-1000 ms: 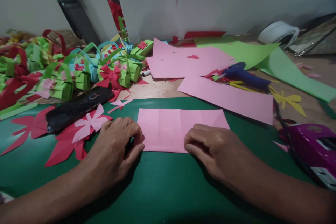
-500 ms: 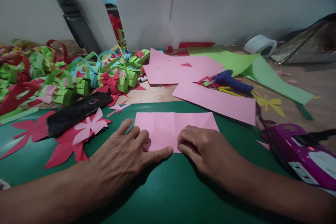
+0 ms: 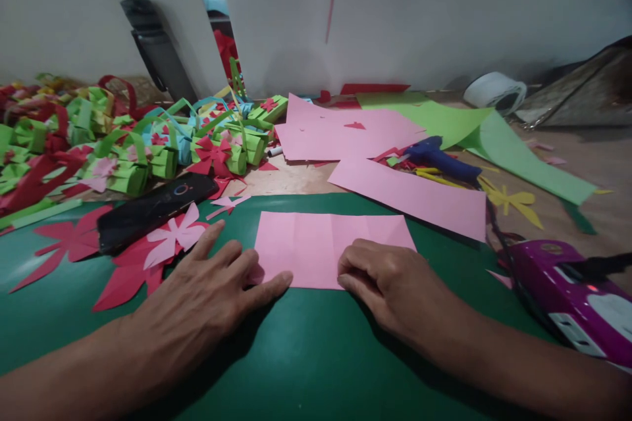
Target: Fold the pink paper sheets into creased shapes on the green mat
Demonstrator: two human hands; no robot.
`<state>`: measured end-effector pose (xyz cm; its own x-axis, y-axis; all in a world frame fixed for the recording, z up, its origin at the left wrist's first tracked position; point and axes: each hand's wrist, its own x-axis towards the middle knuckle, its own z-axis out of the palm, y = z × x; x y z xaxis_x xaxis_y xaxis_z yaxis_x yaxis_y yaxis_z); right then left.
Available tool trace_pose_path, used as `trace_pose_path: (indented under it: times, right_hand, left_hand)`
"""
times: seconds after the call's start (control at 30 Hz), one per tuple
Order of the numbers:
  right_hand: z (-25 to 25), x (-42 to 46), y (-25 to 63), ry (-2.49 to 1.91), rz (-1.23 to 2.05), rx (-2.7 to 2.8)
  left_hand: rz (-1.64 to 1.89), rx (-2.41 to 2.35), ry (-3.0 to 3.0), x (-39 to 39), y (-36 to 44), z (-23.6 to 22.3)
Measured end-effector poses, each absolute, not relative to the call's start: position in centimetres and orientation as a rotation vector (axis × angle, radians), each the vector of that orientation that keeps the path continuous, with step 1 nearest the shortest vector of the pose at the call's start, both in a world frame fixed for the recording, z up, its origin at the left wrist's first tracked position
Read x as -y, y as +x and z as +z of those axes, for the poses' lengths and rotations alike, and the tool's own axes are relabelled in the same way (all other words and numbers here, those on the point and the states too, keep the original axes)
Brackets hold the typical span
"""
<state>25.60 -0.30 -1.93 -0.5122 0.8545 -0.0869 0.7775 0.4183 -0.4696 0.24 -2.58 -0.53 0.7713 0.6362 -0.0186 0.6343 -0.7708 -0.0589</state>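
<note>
"How did the paper [image 3: 309, 250] look?"

"Pink and plain, a wide rectangle, with faint creases running between its far and near edges and splitting it into panels."

"Where was it?"

"It lay on the green mat [image 3: 306, 355], close to the mat's far edge."

"And the grip?"

"The right hand [image 3: 390, 276] pinched the near edge between thumb and bent fingers. The left hand [image 3: 212, 286] was spread loosely, its thumb on the near edge, towards the left corner."

Papercraft workspace: creased pink paper [image 3: 311, 250], cut-out flowers [image 3: 174, 237], piled paper baskets [image 3: 131, 176].
</note>
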Motion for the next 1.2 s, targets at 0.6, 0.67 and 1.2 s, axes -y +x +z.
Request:
trace_pose_path:
  times: [0.6, 0.67, 1.2]
  right_hand:
    - [-2.1, 0.2, 25.8, -1.400, 0.667, 2.515]
    - [-2.1, 0.2, 26.0, -1.399, 0.674, 2.513]
    - [-1.8, 0.1, 26.4, -1.353, 0.666, 2.586]
  left_hand:
    - [-0.166, 0.795, -3.062, 2.3, 2.7, -0.3]
    - [-0.087, 0.794, -3.128, 2.0, 4.0, -1.1]
    - [-0.069, 0.708, -3.259, 0.0, 3.4, -1.5]
